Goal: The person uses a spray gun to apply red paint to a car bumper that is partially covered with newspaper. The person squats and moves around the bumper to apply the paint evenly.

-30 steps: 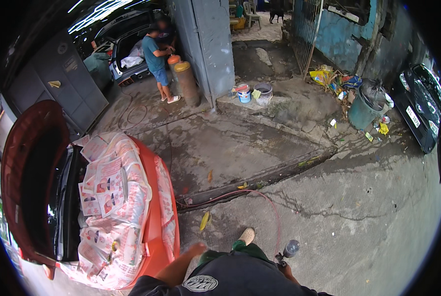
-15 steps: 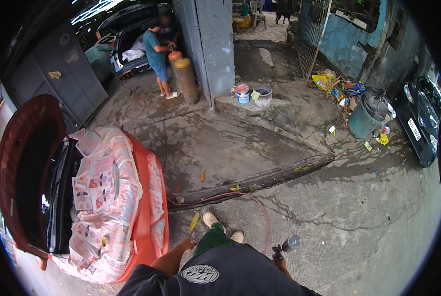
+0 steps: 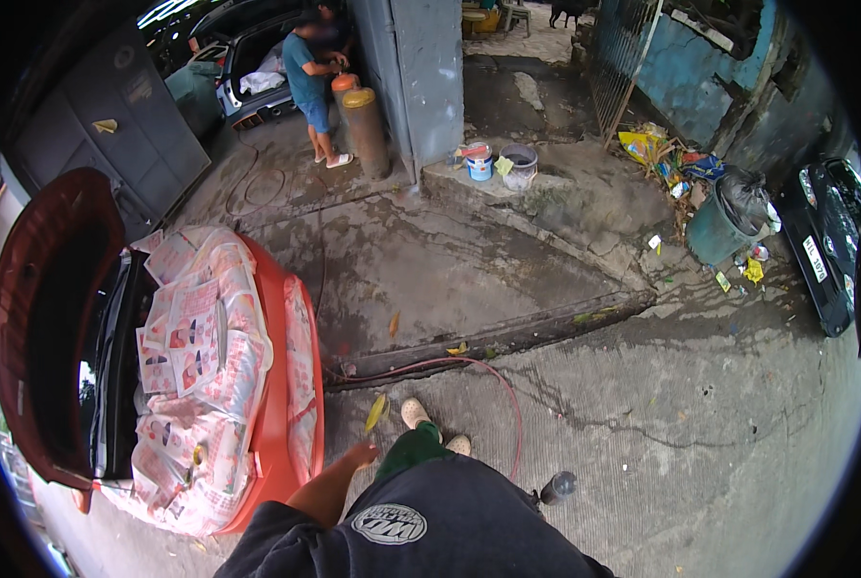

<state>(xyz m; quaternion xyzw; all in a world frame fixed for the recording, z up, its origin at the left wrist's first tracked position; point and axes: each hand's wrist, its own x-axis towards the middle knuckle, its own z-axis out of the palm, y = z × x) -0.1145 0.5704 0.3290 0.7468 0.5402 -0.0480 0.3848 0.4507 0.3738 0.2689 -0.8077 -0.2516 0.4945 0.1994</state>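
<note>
My left hand [image 3: 359, 455] hangs low beside the red car [image 3: 274, 385], off its surface; its small, loosely spread fingers hold nothing that I can see. Plastic sheeting [image 3: 220, 453] with a red print and newspaper sheets [image 3: 192, 352] cover the car's rear opening, under a raised tailgate [image 3: 54, 289]. At my right side a spray gun [image 3: 558, 487] shows mainly its dark, see-through cup. My shirt hides most of the gun's body and the right hand that grips it.
A red hose [image 3: 493, 371] curves over the concrete past my feet. Two gas cylinders [image 3: 365, 135] stand near a person in a teal shirt [image 3: 307, 77]. Paint buckets [image 3: 479, 164] sit on the ledge. A trash bin [image 3: 715, 231] and black car [image 3: 816, 260] are at right.
The spray gun has moved back and down against my side, and my right hand has slipped behind my shirt. My left hand has shifted slightly forward. The view has tilted a little.
</note>
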